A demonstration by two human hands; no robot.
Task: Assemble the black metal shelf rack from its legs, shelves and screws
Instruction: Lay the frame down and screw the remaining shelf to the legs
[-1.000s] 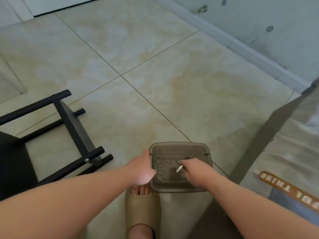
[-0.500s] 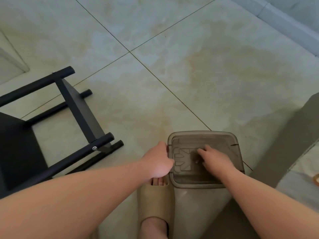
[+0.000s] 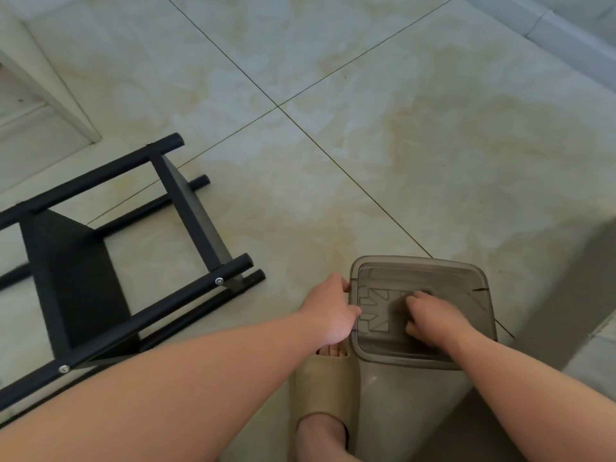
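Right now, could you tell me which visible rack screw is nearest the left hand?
The screw by the leg's free end, nearest the left hand; the other screw sits farther along that leg.

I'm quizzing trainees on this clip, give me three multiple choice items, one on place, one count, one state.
1. The black metal shelf rack lies where from the smoky translucent plastic box? A left B right C inside
2. Silver screw heads on its nearest leg? A none B two C five
3. The left hand? A grips the box's rim B lies on the floor C holds a drill
Answers: A, rack lies at its left; B, two glint on that tube; A, fingers clasp the rim.
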